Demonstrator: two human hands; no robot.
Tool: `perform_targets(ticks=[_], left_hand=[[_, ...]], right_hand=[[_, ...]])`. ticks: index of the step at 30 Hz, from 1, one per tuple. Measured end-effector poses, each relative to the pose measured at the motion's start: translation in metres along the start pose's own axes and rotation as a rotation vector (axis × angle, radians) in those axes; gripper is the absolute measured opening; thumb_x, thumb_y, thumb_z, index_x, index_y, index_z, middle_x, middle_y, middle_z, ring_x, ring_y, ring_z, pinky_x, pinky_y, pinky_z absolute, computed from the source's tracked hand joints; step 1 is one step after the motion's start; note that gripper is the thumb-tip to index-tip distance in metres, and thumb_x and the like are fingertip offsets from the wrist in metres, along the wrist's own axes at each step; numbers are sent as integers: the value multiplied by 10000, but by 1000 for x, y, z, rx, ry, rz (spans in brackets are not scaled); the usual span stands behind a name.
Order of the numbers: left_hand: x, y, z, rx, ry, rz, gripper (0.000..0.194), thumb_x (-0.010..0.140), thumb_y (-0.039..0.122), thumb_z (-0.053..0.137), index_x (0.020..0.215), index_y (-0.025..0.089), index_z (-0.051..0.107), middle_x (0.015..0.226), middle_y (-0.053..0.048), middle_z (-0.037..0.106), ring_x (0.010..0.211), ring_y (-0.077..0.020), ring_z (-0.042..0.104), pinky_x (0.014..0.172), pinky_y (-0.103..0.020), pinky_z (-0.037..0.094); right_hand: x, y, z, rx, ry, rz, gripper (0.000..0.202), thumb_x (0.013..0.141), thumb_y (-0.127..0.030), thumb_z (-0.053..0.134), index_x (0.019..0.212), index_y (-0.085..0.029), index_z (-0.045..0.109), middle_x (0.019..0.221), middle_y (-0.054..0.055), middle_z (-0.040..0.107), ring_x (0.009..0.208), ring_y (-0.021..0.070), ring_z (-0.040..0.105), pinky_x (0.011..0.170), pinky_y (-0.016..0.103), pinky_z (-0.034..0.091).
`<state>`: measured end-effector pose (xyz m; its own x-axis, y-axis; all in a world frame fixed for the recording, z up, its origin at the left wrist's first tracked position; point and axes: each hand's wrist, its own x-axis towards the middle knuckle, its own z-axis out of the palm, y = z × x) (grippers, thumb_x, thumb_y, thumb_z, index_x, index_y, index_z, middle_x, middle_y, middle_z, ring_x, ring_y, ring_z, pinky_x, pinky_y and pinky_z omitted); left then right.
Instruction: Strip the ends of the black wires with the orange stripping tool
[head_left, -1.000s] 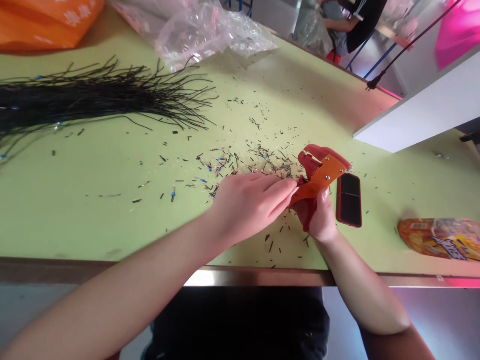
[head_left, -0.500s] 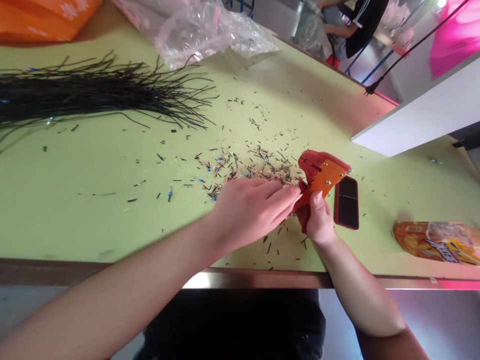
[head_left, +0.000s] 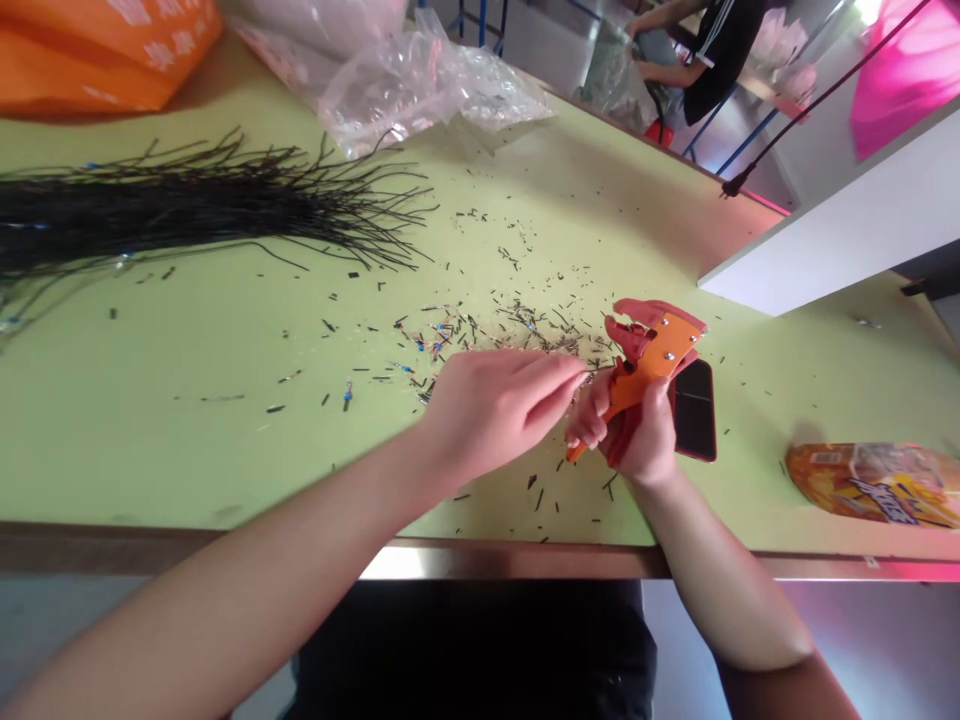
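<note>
In my right hand [head_left: 651, 435] is an orange and red wire stripper [head_left: 664, 350], its handles wrapped by my fingers and its jaws pointing away from me. Just left of the tool, my left hand [head_left: 502, 405] has thumb and fingers pinched together. A thin dark bit seems to stick out at its fingertips, too small to make out. Beneath and beyond both hands lie scattered wire scraps [head_left: 525, 318], mostly black with some coppery and blue bits. A thick bundle of black wires [head_left: 187, 215] rests at the left, its loose ends fanned toward the middle.
A dark phone-like device with a red edge [head_left: 695, 412] lies behind my right hand. An orange drink bottle [head_left: 877, 487] is on its side at the right. Clear plastic bags [head_left: 420, 95], an orange bag [head_left: 90, 55] and a white panel [head_left: 825, 225] stand farther back. Another person [head_left: 724, 50] sits beyond.
My left hand has drawn slightly left, away from the stripper's jaws. The stripper has shifted a little right, and its red jaws and my right fingers now show more.
</note>
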<state>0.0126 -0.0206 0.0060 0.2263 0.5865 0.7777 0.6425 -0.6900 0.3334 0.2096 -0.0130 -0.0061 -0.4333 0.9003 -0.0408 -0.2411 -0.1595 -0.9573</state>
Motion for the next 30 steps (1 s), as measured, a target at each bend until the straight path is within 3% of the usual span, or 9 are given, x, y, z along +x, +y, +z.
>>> perform_targets(ticks=[3, 10, 20, 24, 30], left_hand=[[0, -8, 4, -114, 24, -69, 103, 1021, 184, 615, 980, 185, 710, 678, 40, 728, 532, -63, 590, 513, -204, 415], [0, -17, 8, -171, -6, -173, 193, 1049, 241, 567, 939, 184, 715, 649, 27, 701, 501, -64, 547, 506, -205, 413], [-3, -30, 7, -148, -126, -291, 240, 1044, 292, 534, 958, 186, 731, 690, 0, 718, 523, -89, 550, 541, -227, 430], [0, -32, 4, -94, -207, -270, 238, 1031, 269, 510, 989, 188, 731, 663, 4, 702, 511, -98, 539, 547, -236, 422], [-1, -32, 2, 15, -247, -192, 277, 1046, 257, 447, 1023, 183, 714, 714, -21, 739, 588, -128, 641, 581, -250, 438]], right_hand=[[1, -10, -5, 62, -100, 114, 729, 748, -967, 559, 785, -239, 587, 591, -12, 515, 527, 187, 552, 612, 419, 606], [2, -2, -18, 255, -262, 228, 775, 809, -934, 548, 927, -179, 676, 704, 23, 618, 633, 193, 643, 706, 407, 652], [2, 2, -31, 262, -429, 215, 732, 933, -824, 522, 1012, -123, 715, 760, 48, 691, 660, 178, 704, 710, 361, 674], [2, 3, -33, 233, -440, 210, 712, 948, -812, 512, 1016, -132, 711, 773, 61, 716, 675, 187, 715, 693, 361, 670], [3, 7, -34, 178, -380, 218, 698, 956, -813, 488, 993, -154, 714, 760, 57, 708, 661, 195, 719, 675, 360, 658]])
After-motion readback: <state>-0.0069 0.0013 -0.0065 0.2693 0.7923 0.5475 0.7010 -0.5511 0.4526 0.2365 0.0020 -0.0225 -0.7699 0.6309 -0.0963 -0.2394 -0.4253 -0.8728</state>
